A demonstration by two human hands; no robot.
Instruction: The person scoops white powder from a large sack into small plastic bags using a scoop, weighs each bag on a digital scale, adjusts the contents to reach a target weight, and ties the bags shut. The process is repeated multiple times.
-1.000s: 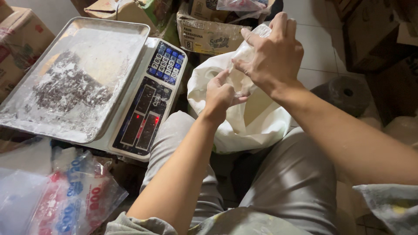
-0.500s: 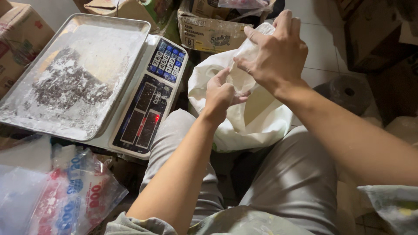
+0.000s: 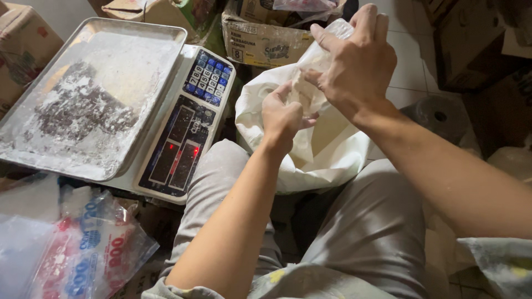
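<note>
My right hand (image 3: 354, 61) grips a small clear plastic bag (image 3: 313, 61) of whitish powder above the mouth of a large white sack (image 3: 327, 155) that stands between my knees. My left hand (image 3: 281, 119) pinches the lower end of the same clear bag, just under the right hand. Both hands hover over the sack's open top. What is inside the sack is hidden by its folded rim.
A digital scale (image 3: 185, 130) with a floury metal tray (image 3: 83, 94) sits to the left. Printed plastic bags (image 3: 88, 249) lie at the lower left. Cardboard boxes (image 3: 266, 39) stand behind the sack, and a dark round weight (image 3: 438, 119) lies on the tiled floor at the right.
Both hands have risen slightly with the clear bag, the right hand moving a little up and to the right. The scale and the sack stay where they were.
</note>
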